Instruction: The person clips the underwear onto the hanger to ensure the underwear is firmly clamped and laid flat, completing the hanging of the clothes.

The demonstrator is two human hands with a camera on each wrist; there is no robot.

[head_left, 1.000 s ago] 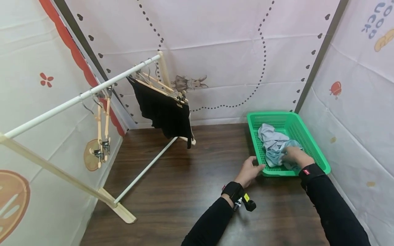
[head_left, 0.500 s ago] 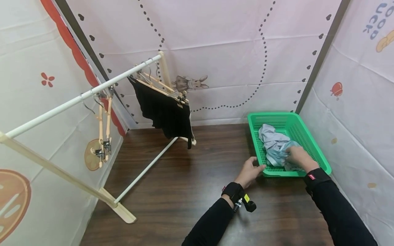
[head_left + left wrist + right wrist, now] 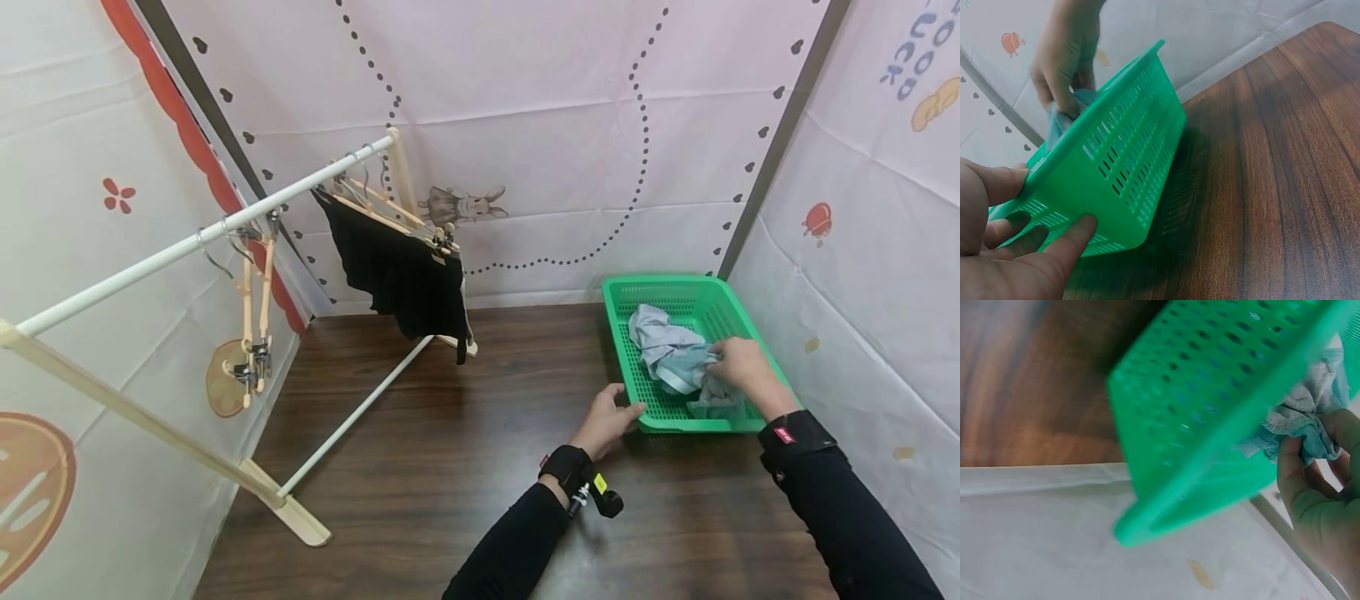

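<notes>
A green perforated plastic basket sits on the floor at the right, holding crumpled pale grey-blue and teal fabric. My right hand pinches a fold of the light teal cloth inside it; the right wrist view shows the thumb and fingers closed on the bunched cloth. Beneath and nearer to me lies a greyer cloth part. At the basket's near left corner my left hand holds the basket, thumb at the rim and fingers against the outer wall, as the left wrist view shows.
A clothes rack with a white rail stands at the left. Black garments hang at its far end, and bare clip hangers hang nearer. Printed fabric walls enclose the dark wooden floor.
My right hand has moved right and slightly up, drawing the teal cloth with it and exposing more greyer cloth below. The left hand stays at the basket corner.
</notes>
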